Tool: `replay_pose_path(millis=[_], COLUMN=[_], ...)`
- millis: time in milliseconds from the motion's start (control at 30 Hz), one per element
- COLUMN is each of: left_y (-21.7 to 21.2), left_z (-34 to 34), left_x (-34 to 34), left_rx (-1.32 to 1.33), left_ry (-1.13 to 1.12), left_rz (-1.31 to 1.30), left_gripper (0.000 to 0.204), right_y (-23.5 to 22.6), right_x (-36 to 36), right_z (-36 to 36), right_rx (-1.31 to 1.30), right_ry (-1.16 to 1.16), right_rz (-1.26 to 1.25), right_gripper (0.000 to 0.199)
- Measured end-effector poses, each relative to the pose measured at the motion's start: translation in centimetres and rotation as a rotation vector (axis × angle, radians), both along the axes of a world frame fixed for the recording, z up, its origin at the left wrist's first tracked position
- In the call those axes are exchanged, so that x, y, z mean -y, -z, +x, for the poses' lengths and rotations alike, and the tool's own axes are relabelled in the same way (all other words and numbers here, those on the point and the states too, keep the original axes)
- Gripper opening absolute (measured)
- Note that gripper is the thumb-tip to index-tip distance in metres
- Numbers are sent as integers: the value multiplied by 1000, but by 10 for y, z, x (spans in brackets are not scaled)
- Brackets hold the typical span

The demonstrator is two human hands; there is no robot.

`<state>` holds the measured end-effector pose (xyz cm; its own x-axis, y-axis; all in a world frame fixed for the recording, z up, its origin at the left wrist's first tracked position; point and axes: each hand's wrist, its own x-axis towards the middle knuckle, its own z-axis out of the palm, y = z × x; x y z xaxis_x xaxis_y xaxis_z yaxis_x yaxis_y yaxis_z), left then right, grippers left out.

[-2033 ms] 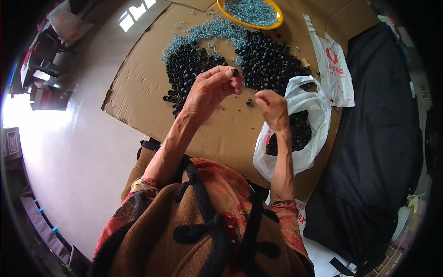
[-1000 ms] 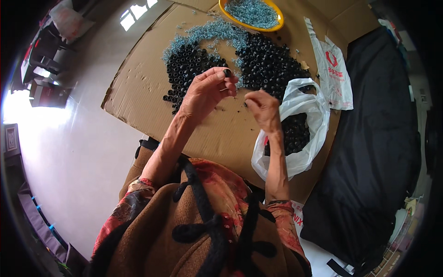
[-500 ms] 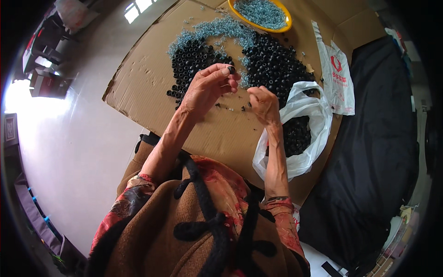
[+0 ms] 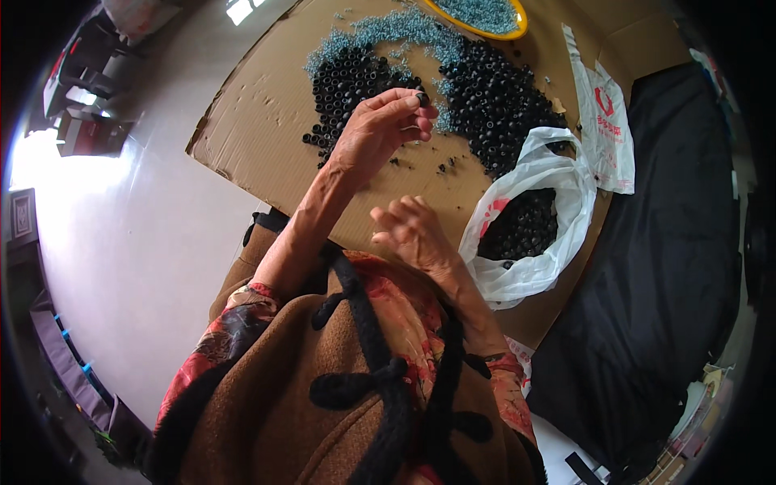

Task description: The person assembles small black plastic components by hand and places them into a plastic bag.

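Between thumb and fingertips, my left hand (image 4: 373, 136) pinches a small round black plastic cap (image 4: 422, 99), held over the cardboard. My right hand (image 4: 414, 233) hovers over the cardboard's near edge with loosely curled, slightly blurred fingers; nothing shows in them. Beyond the hands lie a heap of hollow black caps (image 4: 347, 85) on the left and a heap of rounder black pieces (image 4: 495, 105) on the right. Small pale-blue pieces (image 4: 408, 28) form an arc behind both heaps. A few loose dark bits lie scattered past my left hand.
A yellow bowl (image 4: 522, 23) of pale-blue pieces stands at the far edge. An open white plastic bag (image 4: 575, 206) holding black pieces (image 4: 521, 226) sits at the right. Behind it lies a flat white bag (image 4: 612, 141). Black cloth (image 4: 655, 259) drapes beside the cardboard sheet (image 4: 259, 105).
My right hand has drawn back toward my body and leftward, away from the loose bits, its fingers loosening. My left hand still pinches the black cap. The whole view has shifted slightly.
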<state>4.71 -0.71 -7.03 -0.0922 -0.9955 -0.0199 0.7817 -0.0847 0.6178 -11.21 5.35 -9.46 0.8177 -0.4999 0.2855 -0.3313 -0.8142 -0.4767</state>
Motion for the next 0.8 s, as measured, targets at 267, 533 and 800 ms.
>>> replay_pose_path(millis=[267, 533, 800], left_y=[1, -8, -28], left_z=[1, -12, -34], left_x=[-1, -6, -11], left_rx=[-12, -284, -363], left_ry=[1, 116, 220], left_rz=[-36, -33, -35], left_gripper=[19, 16, 19], right_y=[28, 13, -115], right_x=[3, 33, 67], right_z=[-9, -26, -13], right_rx=[-22, 95, 893], right_ry=[37, 211, 468], right_rz=[-101, 94, 450], right_gripper=[18, 10, 8])
